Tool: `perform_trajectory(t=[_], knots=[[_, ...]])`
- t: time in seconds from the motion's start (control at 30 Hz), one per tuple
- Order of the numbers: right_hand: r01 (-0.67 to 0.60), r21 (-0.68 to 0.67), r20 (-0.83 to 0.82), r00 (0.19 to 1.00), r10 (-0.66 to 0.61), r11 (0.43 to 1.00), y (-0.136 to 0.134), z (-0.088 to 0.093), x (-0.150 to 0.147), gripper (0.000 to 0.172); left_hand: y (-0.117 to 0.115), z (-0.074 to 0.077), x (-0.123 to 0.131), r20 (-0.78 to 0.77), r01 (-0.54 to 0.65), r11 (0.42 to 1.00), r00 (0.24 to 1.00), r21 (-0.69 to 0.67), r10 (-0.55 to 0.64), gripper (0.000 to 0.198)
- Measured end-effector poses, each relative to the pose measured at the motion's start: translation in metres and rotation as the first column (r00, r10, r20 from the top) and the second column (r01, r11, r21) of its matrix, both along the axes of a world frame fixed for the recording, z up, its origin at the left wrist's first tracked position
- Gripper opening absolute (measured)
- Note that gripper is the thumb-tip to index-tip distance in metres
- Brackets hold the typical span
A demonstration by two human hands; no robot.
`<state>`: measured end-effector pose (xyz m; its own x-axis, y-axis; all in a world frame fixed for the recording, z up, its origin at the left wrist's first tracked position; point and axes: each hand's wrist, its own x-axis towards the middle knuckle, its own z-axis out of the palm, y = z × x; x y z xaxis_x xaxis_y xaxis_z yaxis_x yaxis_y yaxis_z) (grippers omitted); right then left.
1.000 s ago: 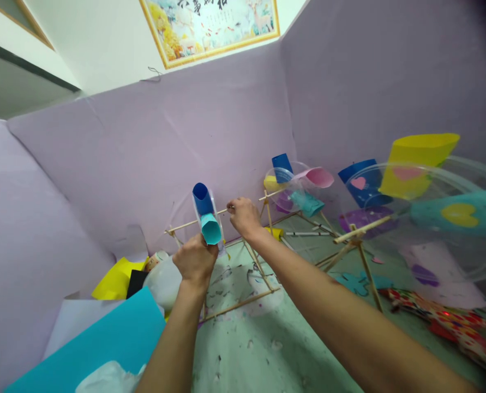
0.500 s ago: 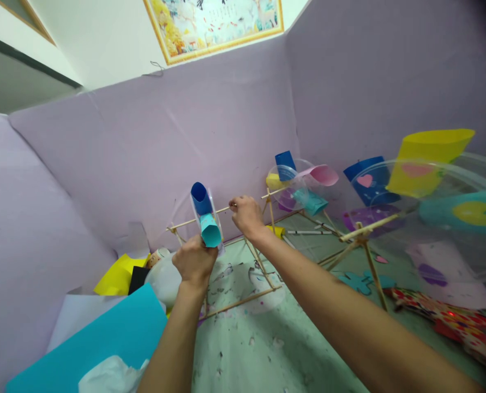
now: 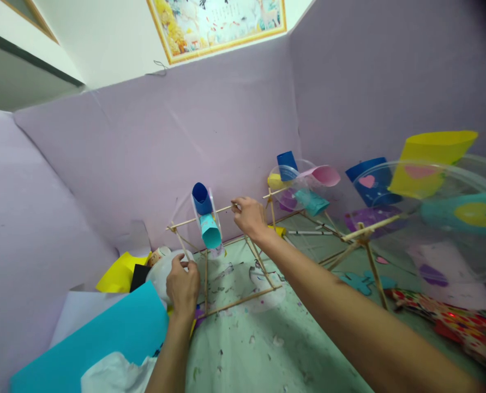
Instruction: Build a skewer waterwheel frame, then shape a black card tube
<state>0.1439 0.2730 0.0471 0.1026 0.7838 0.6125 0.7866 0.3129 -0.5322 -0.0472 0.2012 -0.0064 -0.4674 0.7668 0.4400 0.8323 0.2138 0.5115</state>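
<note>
Head view: my right hand [image 3: 249,217] pinches the stick axle [image 3: 222,209], just right of the wheel [image 3: 207,215] of blue and teal paper rolls. My left hand [image 3: 182,283] curls beside the wooden frame [image 3: 205,273] on the bench [image 3: 267,338]; whether it grips, I cannot tell. I judge I'm seating the axle, and the next move calls for a level, gentle hold.

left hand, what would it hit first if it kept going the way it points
Likely the slanted wooden stick just ahead of the left hand, though depth is unclear.
</note>
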Motion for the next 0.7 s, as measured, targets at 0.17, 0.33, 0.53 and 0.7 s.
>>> perform_trajectory(t=[0.17, 0.33, 0.53, 0.7], knots=[[0.012, 0.020, -0.032, 0.999, -0.011, 1.000, -0.010, -0.002, 0.003, 0.036, 0.004, -0.009, -0.004, 0.041, 0.067, 0.997, 0.997, -0.043, -0.065, 0.042], [0.119, -0.033, -0.216, 0.969, -0.124, 0.992, -0.039, -0.030, 0.003, 0.051, 0.003, -0.018, -0.009, 0.046, 0.097, 0.992, 0.995, -0.081, -0.093, 0.043], [0.065, -0.299, -0.228, 0.964, -0.138, 0.952, -0.065, -0.086, -0.001, 0.039, 0.000, -0.029, -0.008, 0.020, 0.108, 0.989, 0.994, -0.103, -0.106, 0.041], [0.122, -0.391, -0.148, 0.970, -0.193, 0.913, -0.064, -0.103, 0.000, 0.034, 0.001, -0.039, -0.007, -0.009, 0.102, 0.985, 0.994, -0.138, -0.105, 0.037]])
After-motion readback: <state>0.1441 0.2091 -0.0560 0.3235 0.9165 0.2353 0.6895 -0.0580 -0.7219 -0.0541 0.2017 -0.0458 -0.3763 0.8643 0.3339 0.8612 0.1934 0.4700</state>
